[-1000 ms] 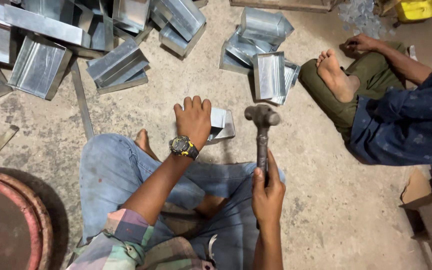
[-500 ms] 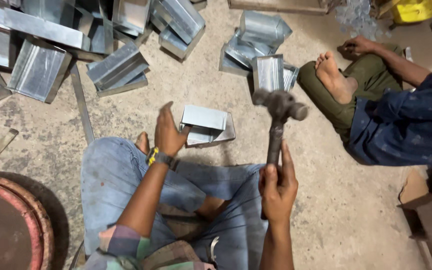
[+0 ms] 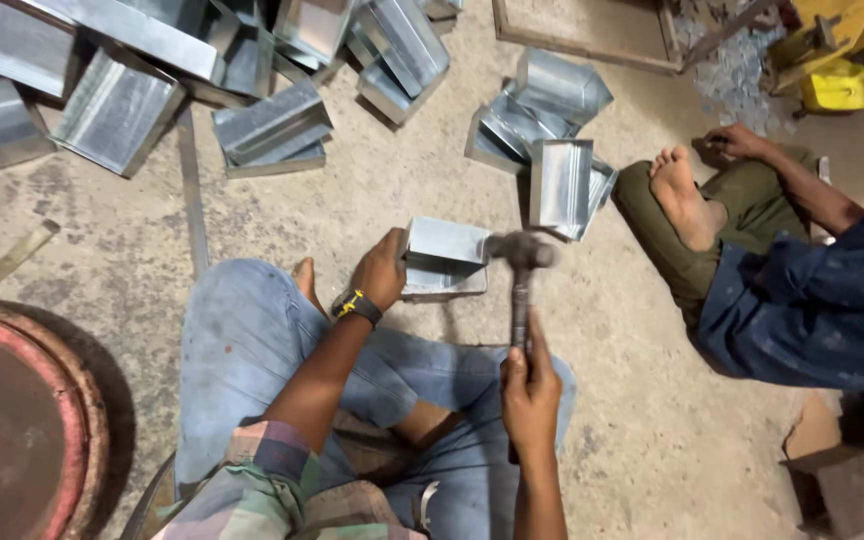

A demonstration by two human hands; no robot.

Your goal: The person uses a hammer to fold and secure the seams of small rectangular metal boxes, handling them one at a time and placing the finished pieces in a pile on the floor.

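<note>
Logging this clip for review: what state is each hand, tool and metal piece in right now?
Left hand: gripping the folded sheet-metal piece, which rests on the floor.
Right hand: closed around the hammer handle.
Hammer: upright, head blurred, at the piece's right edge.
Stacked metal pieces: lying loose on the concrete floor.

no packages, labels, signs or screens visible
</note>
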